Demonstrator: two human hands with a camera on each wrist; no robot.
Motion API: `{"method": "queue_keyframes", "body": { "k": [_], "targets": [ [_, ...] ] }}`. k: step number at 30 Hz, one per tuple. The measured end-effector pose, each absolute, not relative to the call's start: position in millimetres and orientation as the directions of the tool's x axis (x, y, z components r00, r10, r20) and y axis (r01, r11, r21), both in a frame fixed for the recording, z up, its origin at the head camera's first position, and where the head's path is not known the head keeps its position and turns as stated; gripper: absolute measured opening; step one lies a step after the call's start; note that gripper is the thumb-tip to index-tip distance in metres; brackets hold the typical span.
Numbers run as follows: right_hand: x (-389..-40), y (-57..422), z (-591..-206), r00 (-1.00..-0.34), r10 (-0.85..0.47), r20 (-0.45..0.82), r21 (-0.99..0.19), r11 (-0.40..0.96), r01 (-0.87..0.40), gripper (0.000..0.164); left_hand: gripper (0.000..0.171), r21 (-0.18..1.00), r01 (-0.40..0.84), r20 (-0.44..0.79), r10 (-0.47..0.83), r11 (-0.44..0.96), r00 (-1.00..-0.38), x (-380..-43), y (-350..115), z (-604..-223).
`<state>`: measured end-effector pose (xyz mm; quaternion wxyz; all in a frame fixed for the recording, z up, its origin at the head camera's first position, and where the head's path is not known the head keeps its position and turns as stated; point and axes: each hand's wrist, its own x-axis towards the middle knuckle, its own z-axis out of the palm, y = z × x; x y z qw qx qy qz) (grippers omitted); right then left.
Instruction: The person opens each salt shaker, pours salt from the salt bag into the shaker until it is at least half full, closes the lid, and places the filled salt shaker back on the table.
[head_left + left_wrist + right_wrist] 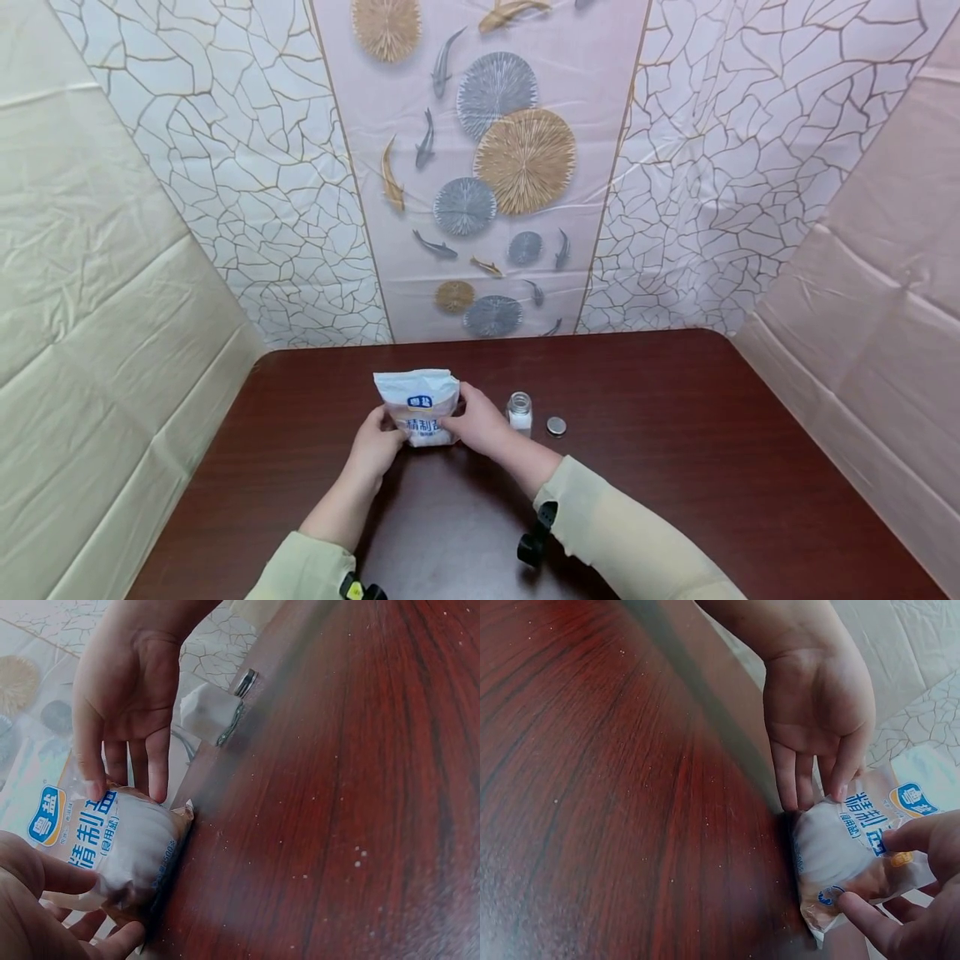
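Note:
A bag of salt [415, 385], white at the top with blue lettering and a clear lower part, stands upright on the table. My left hand [376, 443] holds its left side, thumb on the front face and fingers around toward the back. On the opposite side my right hand [480, 423] grips it the same way, thumb across the front. White salt [142, 825] fills the bottom of the bag in the left wrist view. Just right of my right hand is a small glass jar [519, 410] without a lid, with white contents. A round metal lid [556, 427] lies beside the jar.
The dark red wooden table [675, 467] runs back to a patterned cloth wall [487, 275]. Pale cloth panels [847, 275] flank it on both sides. Small white grains [360, 859] are scattered on the tabletop in the left wrist view.

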<state>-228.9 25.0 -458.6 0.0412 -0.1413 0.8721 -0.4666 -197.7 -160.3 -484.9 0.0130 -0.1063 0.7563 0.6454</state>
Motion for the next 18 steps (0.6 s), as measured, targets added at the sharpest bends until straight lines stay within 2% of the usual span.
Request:
{"method": "queue_keyframes", "body": {
  "k": [7,12,18],
  "targets": [
    [-230.9,22.4,-461.9,-0.957,-0.285,0.055,-0.818,0.537,-0.207,0.045,0.056,0.976,-0.173,-0.154,-0.148,0.129,-0.977,-198.5,-162.4,-484.3],
    [-230.3,22.9,-463.9,-0.953,-0.299,0.052,-0.844,0.496,-0.202,0.045,0.056,0.979,-0.172,-0.155,-0.144,0.114,-0.977,-198.5,-163.0,-484.9],
    [-228.7,25.2,-464.7,-0.951,-0.308,0.040,-0.869,0.458,-0.186,0.056,0.059,0.979,-0.185,-0.170,-0.152,0.089,-0.974,-196.2,-162.3,-483.7]
  ]
}}
